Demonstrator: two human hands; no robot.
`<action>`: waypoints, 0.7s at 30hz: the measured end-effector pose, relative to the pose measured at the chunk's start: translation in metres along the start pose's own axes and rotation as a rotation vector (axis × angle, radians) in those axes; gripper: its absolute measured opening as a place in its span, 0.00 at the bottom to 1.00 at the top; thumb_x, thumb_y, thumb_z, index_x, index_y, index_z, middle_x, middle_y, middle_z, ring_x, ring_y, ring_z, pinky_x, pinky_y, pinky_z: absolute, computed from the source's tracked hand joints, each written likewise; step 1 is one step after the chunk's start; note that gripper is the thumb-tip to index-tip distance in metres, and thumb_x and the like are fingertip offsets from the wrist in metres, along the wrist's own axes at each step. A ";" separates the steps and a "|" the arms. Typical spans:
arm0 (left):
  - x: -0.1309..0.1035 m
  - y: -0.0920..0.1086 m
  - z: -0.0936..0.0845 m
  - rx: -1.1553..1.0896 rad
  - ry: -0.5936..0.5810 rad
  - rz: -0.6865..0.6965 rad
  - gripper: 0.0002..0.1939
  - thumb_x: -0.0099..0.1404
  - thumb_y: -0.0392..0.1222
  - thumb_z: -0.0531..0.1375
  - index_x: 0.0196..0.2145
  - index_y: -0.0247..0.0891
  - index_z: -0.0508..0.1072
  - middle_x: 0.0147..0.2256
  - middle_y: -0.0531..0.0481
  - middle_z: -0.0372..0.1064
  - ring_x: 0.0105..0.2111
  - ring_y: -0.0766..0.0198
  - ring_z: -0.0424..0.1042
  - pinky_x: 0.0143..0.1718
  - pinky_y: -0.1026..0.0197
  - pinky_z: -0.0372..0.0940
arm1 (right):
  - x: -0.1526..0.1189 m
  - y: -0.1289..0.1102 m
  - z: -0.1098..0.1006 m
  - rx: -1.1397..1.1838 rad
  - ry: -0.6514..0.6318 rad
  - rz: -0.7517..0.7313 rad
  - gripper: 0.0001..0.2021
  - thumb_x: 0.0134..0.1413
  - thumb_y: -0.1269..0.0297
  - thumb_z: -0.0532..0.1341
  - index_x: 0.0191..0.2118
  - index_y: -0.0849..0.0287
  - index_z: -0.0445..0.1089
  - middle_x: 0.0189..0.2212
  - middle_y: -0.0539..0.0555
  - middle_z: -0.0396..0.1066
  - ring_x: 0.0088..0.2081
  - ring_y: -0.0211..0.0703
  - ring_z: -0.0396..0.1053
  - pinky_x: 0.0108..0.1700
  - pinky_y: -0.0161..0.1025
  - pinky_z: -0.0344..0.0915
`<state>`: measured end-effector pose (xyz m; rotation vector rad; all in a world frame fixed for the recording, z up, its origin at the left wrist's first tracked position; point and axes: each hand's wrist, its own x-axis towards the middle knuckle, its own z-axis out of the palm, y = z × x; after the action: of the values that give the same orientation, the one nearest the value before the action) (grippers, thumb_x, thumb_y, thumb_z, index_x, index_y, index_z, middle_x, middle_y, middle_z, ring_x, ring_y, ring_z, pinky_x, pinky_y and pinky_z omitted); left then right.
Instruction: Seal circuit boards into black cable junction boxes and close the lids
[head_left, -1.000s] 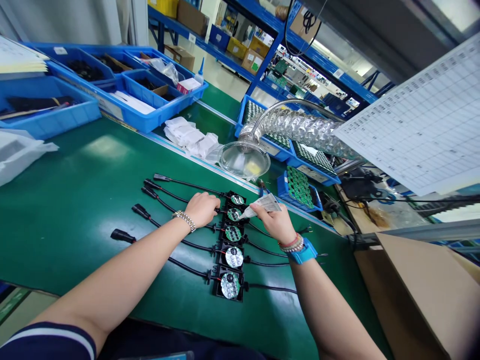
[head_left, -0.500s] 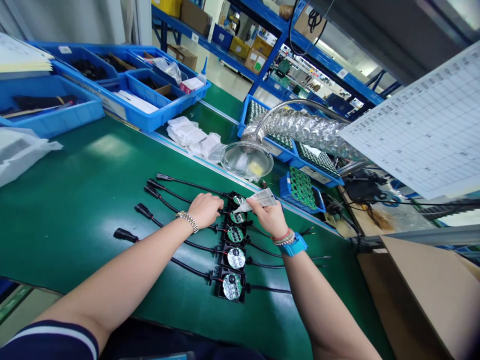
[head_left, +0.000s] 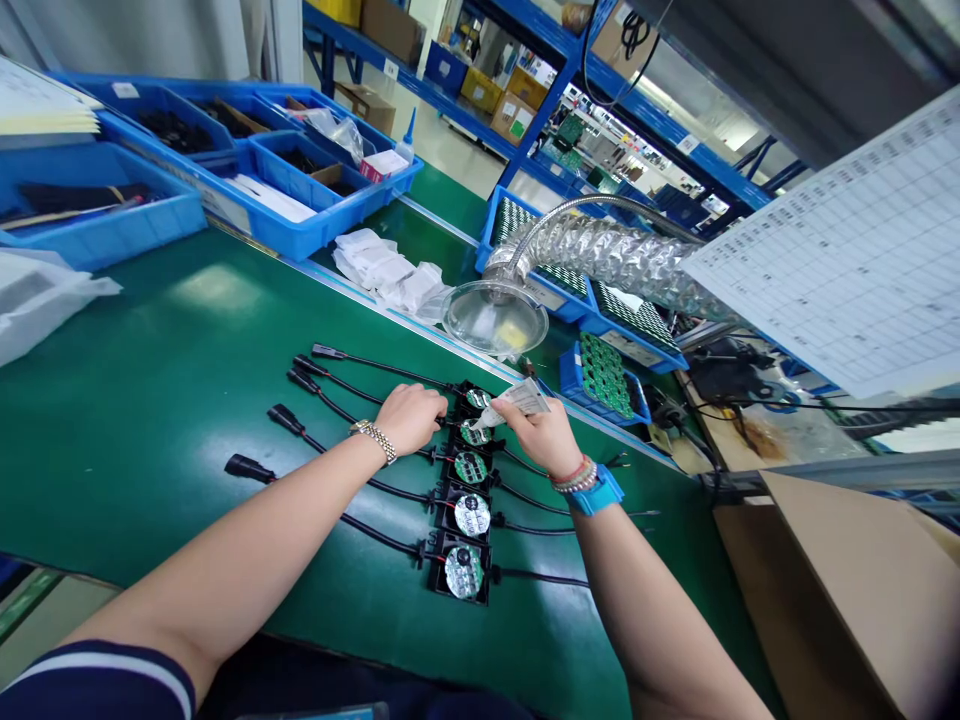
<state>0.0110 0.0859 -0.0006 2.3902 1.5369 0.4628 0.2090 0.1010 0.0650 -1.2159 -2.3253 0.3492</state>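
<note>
Over on the left, the blue parts bin wears pale labels too small to read, and here on the green worktop the left hand curls its fingers against the second of five black housings, though whether it grips there I cannot tell. Just right of it, the tip of a printed tube points down at that housing's round board, the right hand pinching the tube, its lettering blurred, while farther right hangs a gridded sheet in illegible print.
</note>
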 end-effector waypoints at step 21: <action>0.001 -0.001 0.001 0.016 -0.009 0.004 0.05 0.56 0.39 0.61 0.33 0.41 0.72 0.34 0.52 0.72 0.37 0.59 0.67 0.36 0.59 0.58 | -0.024 -0.005 -0.015 0.060 0.016 0.026 0.14 0.55 0.57 0.57 0.25 0.59 0.71 0.23 0.52 0.73 0.26 0.41 0.71 0.29 0.35 0.66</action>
<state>0.0110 0.0872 -0.0021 2.4046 1.5389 0.4418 0.2248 0.0778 0.0723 -1.2165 -2.2710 0.4132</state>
